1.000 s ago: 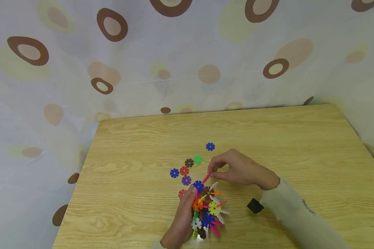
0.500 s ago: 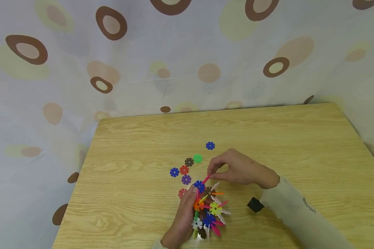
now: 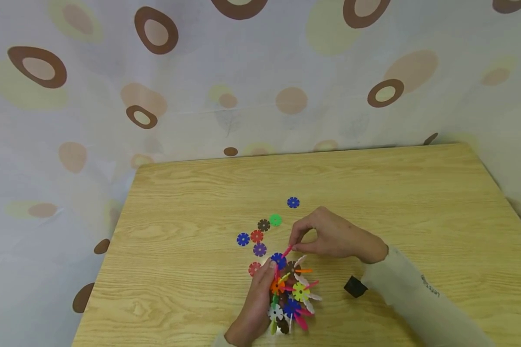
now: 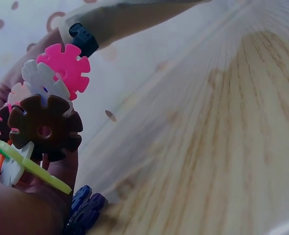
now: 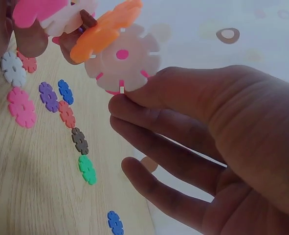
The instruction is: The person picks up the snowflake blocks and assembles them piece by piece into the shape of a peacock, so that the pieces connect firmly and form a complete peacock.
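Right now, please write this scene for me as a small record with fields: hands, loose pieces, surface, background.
Left hand: holds the cluster of notched discs
Right hand: pinches a pink disc at the far end of the cluster; whether it is slotted in is unclear
Loose pieces, head view: two blue discs, two red discs, green disc, dark brown disc, purple disc
Surface: wood-grain table
Background: pale backdrop with rounded shapes
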Demonstrator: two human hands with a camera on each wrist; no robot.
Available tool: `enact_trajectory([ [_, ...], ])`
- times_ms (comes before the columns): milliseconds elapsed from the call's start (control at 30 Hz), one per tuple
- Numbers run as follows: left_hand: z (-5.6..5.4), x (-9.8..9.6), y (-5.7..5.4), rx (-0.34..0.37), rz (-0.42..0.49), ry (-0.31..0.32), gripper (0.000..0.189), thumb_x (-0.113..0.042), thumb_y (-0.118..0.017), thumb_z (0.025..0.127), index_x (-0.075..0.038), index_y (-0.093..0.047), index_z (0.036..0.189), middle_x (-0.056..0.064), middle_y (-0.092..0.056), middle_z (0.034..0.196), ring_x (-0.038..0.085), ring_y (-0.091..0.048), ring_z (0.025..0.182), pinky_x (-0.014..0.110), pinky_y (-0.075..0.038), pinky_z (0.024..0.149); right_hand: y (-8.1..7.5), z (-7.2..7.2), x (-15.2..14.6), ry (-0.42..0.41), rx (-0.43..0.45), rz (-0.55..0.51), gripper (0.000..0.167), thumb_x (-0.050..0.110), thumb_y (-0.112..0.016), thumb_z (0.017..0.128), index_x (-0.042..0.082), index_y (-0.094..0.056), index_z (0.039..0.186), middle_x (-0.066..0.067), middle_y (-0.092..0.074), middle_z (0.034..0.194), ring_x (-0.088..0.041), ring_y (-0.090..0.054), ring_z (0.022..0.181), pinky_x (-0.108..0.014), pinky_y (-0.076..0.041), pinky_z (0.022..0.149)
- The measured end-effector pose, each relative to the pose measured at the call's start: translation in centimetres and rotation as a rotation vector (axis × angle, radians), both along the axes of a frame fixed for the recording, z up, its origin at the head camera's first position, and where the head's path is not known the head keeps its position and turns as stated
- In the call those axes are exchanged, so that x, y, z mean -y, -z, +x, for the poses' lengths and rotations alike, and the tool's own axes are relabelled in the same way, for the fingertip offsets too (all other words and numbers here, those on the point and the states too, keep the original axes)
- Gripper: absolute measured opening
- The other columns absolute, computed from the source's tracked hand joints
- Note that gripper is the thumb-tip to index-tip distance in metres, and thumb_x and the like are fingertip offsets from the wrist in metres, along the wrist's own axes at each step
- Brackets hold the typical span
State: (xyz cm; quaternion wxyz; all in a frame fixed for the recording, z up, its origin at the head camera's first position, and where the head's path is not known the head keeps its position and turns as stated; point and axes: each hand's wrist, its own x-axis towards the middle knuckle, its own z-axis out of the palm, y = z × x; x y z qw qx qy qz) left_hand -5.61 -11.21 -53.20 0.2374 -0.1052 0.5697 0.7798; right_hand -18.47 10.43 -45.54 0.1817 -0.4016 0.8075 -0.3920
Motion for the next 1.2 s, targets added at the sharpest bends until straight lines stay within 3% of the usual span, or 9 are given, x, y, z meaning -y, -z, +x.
enact_trajectory([
  [167,0.0,0.0,-0.1,0.016,0.000,-0.006,0.070,-0.049,-0.037,0.118,-0.004,-0.028,0.171,0.022,-0.051,0.165,0.030,-0.061,0.144,0.046,-0.052,0.122,-0.1,0.1,0.2,-0.023,-0.015,-0.005,0.012,0.009,-0.083,0.097,0.020,-0.084,0.094,0.005,-0.085,0.096,-0.003,-0.079,0.094,-0.036,-0.068,0.088],
  [333,-0.1,0.3,0.2,0.004,0.011,0.017,0.077,-0.055,-0.039,0.116,-0.002,-0.025,0.172,0.022,-0.055,0.162,0.026,-0.066,0.138,0.042,-0.056,0.117,-0.2,0.1,0.2,-0.031,-0.017,0.003,0.013,0.008,-0.083,0.096,0.021,-0.084,0.094,0.004,-0.085,0.097,-0.004,-0.079,0.094,-0.040,-0.068,0.088],
  [533,-0.2,0.4,0.5,0.012,0.039,0.021,0.071,-0.055,-0.043,0.115,-0.006,-0.037,0.166,0.014,-0.066,0.148,0.016,-0.070,0.127,0.038,-0.060,0.112,-0.3,0.0,0.3,-0.034,-0.013,0.012,0.011,0.010,-0.083,0.097,0.021,-0.085,0.093,0.007,-0.085,0.096,-0.004,-0.079,0.093,-0.042,-0.069,0.087],
  [700,-0.4,0.6,1.3,0.044,0.074,0.024,0.076,-0.062,-0.052,0.110,-0.011,-0.042,0.165,0.012,-0.070,0.142,0.019,-0.072,0.127,0.038,-0.061,0.111,-0.1,-0.2,0.3,-0.038,-0.004,0.004,0.011,0.010,-0.083,0.097,0.020,-0.086,0.094,0.007,-0.085,0.095,-0.003,-0.079,0.092,-0.041,-0.069,0.086],
  [767,-0.5,0.8,1.7,0.060,0.068,0.033,0.084,-0.068,-0.056,0.106,-0.014,-0.039,0.168,0.016,-0.065,0.150,0.024,-0.069,0.133,0.039,-0.058,0.115,-0.1,-0.2,0.3,-0.036,-0.003,0.000,0.011,0.011,-0.083,0.097,0.020,-0.086,0.094,0.008,-0.085,0.094,-0.004,-0.079,0.092,-0.040,-0.069,0.086],
  [867,-0.5,0.7,1.0,0.074,-0.006,0.023,0.087,-0.066,-0.048,0.110,-0.010,-0.026,0.173,0.025,-0.045,0.167,0.036,-0.056,0.149,0.049,-0.047,0.126,-0.1,-0.4,0.3,-0.015,0.002,-0.003,0.009,0.013,-0.084,0.097,0.022,-0.086,0.096,0.011,-0.084,0.095,-0.004,-0.079,0.092,-0.042,-0.068,0.088],
  [1000,-0.5,0.2,-0.3,0.088,-0.065,-0.016,0.089,-0.061,-0.040,0.114,-0.002,-0.010,0.174,0.033,-0.017,0.177,0.051,-0.035,0.160,0.064,-0.034,0.131,0.4,-0.7,0.1,0.027,0.029,-0.020,0.010,0.015,-0.085,0.096,0.020,-0.086,0.105,0.011,-0.084,0.100,-0.004,-0.078,0.096,-0.048,-0.067,0.094],
  [1100,-0.6,0.1,-0.5,0.106,-0.064,-0.043,0.087,-0.057,-0.040,0.115,-0.001,-0.008,0.174,0.033,-0.011,0.178,0.053,-0.029,0.162,0.065,-0.032,0.132,1.1,-1.3,0.0,0.052,0.064,-0.045,0.017,0.015,-0.084,0.097,0.014,-0.083,0.114,0.006,-0.084,0.104,-0.006,-0.078,0.098,-0.051,-0.066,0.098],
  [1200,-0.6,0.1,-0.5,0.087,-0.085,-0.028,0.086,-0.056,-0.038,0.116,0.002,-0.009,0.173,0.033,-0.014,0.178,0.052,-0.031,0.162,0.063,-0.033,0.132,2.0,-2.0,0.3,0.080,0.086,-0.050,0.021,0.014,-0.082,0.099,0.010,-0.081,0.119,-0.002,-0.084,0.109,-0.011,-0.079,0.100,-0.048,-0.066,0.098],
])
